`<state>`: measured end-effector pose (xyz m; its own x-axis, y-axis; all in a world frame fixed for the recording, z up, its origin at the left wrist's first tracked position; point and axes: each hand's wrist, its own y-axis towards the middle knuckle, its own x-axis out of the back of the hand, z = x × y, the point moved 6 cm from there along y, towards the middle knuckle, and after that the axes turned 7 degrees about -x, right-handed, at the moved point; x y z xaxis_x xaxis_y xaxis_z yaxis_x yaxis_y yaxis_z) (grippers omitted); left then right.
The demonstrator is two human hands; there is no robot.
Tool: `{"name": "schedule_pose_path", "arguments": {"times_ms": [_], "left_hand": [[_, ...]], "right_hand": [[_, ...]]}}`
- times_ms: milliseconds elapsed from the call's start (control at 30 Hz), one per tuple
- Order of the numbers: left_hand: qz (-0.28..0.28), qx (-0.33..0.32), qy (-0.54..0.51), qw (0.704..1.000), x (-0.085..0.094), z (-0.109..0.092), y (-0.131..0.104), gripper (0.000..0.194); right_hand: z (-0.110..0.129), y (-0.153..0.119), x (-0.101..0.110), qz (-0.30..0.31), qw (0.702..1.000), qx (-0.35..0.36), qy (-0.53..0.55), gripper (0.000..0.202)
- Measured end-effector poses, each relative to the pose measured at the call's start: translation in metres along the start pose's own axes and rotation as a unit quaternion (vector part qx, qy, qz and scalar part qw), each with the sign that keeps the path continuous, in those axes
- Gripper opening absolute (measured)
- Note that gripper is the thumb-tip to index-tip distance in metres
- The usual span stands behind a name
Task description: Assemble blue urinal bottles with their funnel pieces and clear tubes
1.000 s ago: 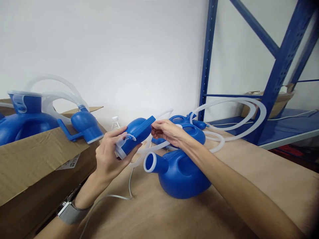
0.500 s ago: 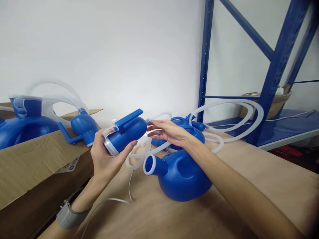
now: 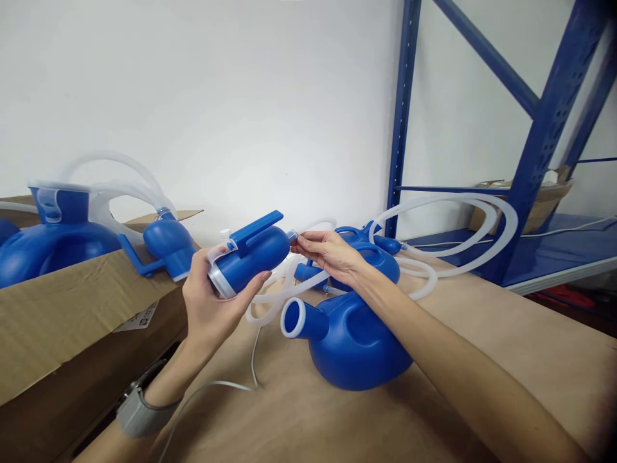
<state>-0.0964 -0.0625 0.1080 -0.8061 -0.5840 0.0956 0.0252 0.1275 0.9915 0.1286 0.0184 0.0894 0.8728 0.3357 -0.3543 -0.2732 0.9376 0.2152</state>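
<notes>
My left hand (image 3: 216,308) is wrapped round a small blue bottle (image 3: 255,257) with a flat handle and a white rim, its wide end toward my palm. At the bottle's narrow tip, the thumb and fingers of my right hand (image 3: 330,252) pinch the clear collar (image 3: 292,236) where a tube joins. Below my right forearm lies a big blue jug (image 3: 359,347), its white-rimmed mouth facing left. Translucent tubing (image 3: 274,299) loops on the table behind and beneath the bottle.
On the left, a cardboard box (image 3: 87,308) holds a blue jug (image 3: 62,247) and a smaller blue bottle (image 3: 168,241). More blue jugs and coiled tubes (image 3: 506,225) lie behind my right hand. A blue metal rack (image 3: 544,141) stands at the right. A thin cable (image 3: 226,384) crosses the table.
The view has shifted slightly. The fingers of my right hand have drawn together at the bottle's tip. My left hand still holds the bottle.
</notes>
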Motion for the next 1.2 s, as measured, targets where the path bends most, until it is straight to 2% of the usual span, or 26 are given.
{"name": "schedule_pose_path", "arguments": {"times_ms": [167,400,733,1033,1200], "left_hand": [[-0.005,0.001,-0.004,1.000,-0.0009,0.0010,-0.0018,0.055],[-0.004,-0.012,-0.007,1.000,-0.0015,-0.0034,-0.0017,0.055],[0.020,-0.035,-0.006,0.999,-0.0031,-0.0056,-0.0005,0.048],[0.021,-0.035,0.000,0.999,-0.0037,-0.0052,-0.0003,0.053],[0.025,-0.041,0.020,0.999,-0.0062,-0.0062,-0.0021,0.052]], "right_hand": [[-0.0029,-0.0005,-0.0038,-0.009,1.000,0.022,-0.007,0.027],[-0.0019,-0.0005,-0.0028,-0.019,1.000,0.003,0.008,0.017],[-0.0055,-0.0006,0.0012,-0.035,0.998,-0.039,0.043,0.016],[-0.0004,-0.0061,-0.0001,-0.051,0.997,-0.037,0.046,0.048],[0.0012,-0.0066,0.0010,-0.063,0.997,-0.036,0.021,0.076]]}}
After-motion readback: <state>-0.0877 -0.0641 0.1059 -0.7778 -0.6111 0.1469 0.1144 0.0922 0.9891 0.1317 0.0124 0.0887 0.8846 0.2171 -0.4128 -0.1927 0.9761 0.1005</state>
